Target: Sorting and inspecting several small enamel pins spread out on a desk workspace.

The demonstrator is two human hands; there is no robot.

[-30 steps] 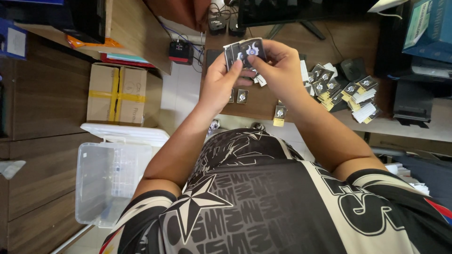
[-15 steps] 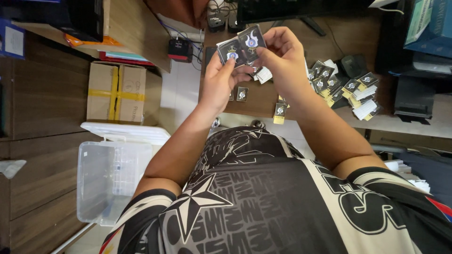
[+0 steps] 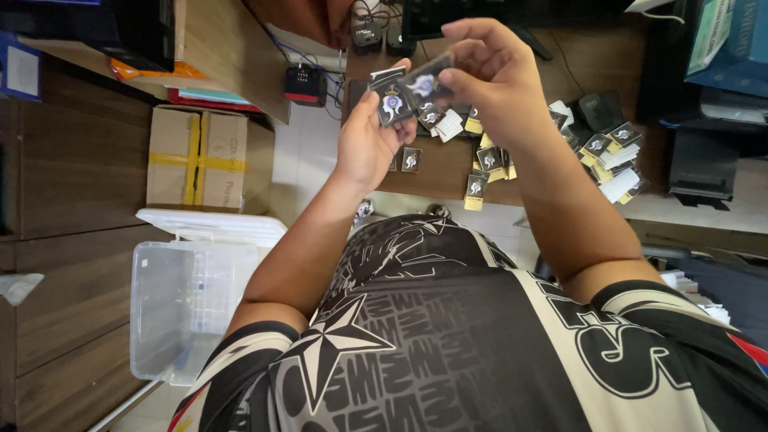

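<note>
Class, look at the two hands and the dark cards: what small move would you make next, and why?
Probably carry the single card clear of the stack and lay it on the desk. The right hand pinches that card, lifted and tilted above the stack gripped by the left hand, and similar cards already lie spread on the desk.
</note>
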